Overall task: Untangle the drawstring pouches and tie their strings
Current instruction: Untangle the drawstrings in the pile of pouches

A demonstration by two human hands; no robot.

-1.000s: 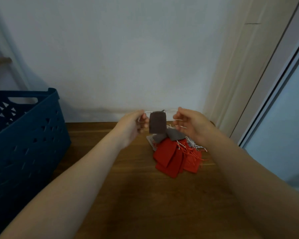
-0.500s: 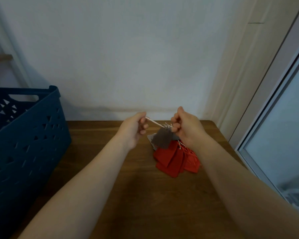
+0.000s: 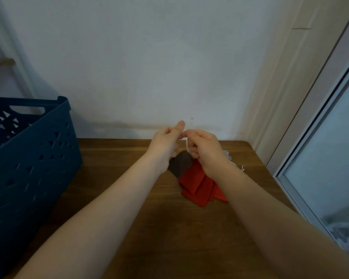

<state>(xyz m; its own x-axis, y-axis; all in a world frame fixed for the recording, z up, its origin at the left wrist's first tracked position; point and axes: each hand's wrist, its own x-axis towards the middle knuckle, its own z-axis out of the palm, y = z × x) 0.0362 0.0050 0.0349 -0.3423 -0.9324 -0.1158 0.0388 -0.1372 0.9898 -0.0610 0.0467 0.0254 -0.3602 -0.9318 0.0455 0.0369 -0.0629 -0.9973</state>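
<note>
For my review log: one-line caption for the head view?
Both hands, left hand and right hand, pinch the white drawstring of a grey pouch above red pouches on a wooden table.

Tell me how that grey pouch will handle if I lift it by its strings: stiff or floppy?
Probably floppy: the grey pouch hangs slack and tilted below the white strings that the left hand and right hand pinch. Likely very light, since thin strings carry it. It may swing or twist when moved.

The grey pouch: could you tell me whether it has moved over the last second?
Yes. The grey pouch has dropped from above the red pouches to hang against them, near the table.
</note>
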